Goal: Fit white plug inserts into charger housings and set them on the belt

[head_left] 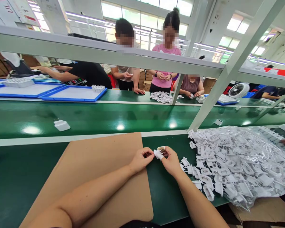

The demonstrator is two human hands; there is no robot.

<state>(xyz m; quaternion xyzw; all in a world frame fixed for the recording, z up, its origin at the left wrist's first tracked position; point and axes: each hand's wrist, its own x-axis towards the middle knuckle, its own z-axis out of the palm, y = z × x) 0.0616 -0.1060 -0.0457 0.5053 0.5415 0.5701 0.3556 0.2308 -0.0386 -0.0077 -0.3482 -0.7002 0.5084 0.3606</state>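
Observation:
A small white plastic plug housing (pixel 158 154) is held between my two hands, above the right edge of a cardboard sheet. My left hand (pixel 142 158) pinches its left end between thumb and fingertips. My right hand (pixel 169 158) grips the other side, with pale finger covers on some fingertips. Thin prongs seem to stick out toward the right fingers, partly hidden by them. Just right of my right hand, loose white plug housings (pixel 205 172) spread out from a large clear plastic bag (pixel 249 161) full of the same parts.
The brown cardboard sheet (pixel 104 177) lies under my left arm. Beyond it runs a green conveyor belt (pixel 137 118) carrying a white charger (pixel 61 125). A slanted metal post (pixel 211 95) rises ahead on the right. Across the belt are co-workers, blue-edged trays (pixel 73 95) and a white parts pile (pixel 161 97).

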